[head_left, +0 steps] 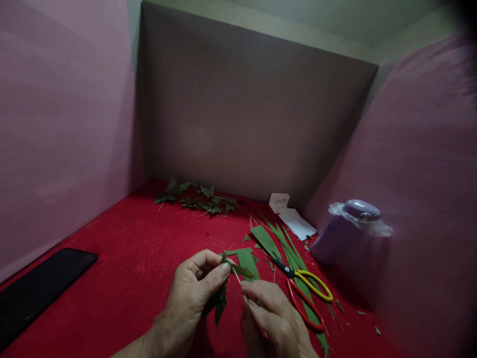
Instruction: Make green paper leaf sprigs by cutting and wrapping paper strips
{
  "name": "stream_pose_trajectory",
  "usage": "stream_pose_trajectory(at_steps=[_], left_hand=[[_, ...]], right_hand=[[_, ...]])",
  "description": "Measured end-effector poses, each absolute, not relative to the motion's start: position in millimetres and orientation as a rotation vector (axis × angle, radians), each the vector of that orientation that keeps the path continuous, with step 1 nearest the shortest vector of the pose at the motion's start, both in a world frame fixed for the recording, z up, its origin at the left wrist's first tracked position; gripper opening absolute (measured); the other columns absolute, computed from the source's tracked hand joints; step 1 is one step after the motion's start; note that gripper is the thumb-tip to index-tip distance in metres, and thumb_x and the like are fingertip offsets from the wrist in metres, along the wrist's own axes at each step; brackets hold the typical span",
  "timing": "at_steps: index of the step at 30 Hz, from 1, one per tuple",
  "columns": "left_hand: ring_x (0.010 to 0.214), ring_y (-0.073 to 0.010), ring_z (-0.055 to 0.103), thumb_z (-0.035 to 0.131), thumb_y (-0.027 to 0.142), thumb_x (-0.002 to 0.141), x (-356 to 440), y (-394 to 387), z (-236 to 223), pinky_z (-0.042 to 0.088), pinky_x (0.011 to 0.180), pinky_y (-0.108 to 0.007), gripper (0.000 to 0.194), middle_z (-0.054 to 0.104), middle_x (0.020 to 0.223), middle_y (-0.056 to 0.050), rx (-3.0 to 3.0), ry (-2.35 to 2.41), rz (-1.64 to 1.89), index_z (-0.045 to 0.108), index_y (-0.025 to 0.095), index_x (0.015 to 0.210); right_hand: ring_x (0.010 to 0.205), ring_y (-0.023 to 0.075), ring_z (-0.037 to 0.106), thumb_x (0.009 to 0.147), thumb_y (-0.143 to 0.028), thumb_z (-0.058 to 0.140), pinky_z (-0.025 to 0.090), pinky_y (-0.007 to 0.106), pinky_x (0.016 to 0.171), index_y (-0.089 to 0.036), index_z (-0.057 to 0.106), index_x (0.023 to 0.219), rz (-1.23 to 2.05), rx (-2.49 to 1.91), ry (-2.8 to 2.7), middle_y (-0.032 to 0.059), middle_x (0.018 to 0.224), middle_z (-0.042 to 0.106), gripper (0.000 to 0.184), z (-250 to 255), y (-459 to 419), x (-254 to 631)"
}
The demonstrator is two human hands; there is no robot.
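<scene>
My left hand (194, 293) pinches a folded green leaf piece (223, 293) between thumb and fingers, just above the red cloth (130, 268). Close beside it, my right hand (274, 315) is closed in a pinch on a thin pale stick (237, 276) that touches the leaf piece. Long green leaf strips (276, 243) lie just behind my hands. Scissors (307, 293) with one yellow and one red handle rest on those strips, right of my right hand.
A pile of finished folded leaf shapes (201, 199) lies at the back of the cloth. White paper scraps (292, 216) sit by the back panel. A purple container (346, 231) lies on its side at right. A black flat object (37, 291) is at the left edge.
</scene>
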State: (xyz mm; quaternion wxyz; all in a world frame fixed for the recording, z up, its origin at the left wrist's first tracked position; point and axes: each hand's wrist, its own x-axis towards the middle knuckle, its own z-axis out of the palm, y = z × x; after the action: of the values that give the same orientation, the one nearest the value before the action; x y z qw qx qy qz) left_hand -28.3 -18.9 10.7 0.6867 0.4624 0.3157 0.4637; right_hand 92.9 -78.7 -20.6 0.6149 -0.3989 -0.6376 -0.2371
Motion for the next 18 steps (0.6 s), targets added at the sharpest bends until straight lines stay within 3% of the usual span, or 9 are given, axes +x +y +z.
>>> stream_pose_trajectory(at_steps=[18], left_hand=[[0.048, -0.0046, 0.038, 0.072, 0.033, 0.068, -29.1, -19.1, 9.1, 0.031, 0.046, -0.015, 0.024, 0.048, 0.055, 0.006, 1.019, 0.688, 1.007, 0.057, 0.014, 0.067]], right_hand=[[0.073, 0.0174, 0.070, 0.075, -0.009, 0.062, 0.059, 0.026, 0.059, -0.018, 0.062, 0.078, -0.597, -0.950, -1.434, 0.0041, 0.077, 0.072, 0.009, -21.1, -78.2, 91.3]])
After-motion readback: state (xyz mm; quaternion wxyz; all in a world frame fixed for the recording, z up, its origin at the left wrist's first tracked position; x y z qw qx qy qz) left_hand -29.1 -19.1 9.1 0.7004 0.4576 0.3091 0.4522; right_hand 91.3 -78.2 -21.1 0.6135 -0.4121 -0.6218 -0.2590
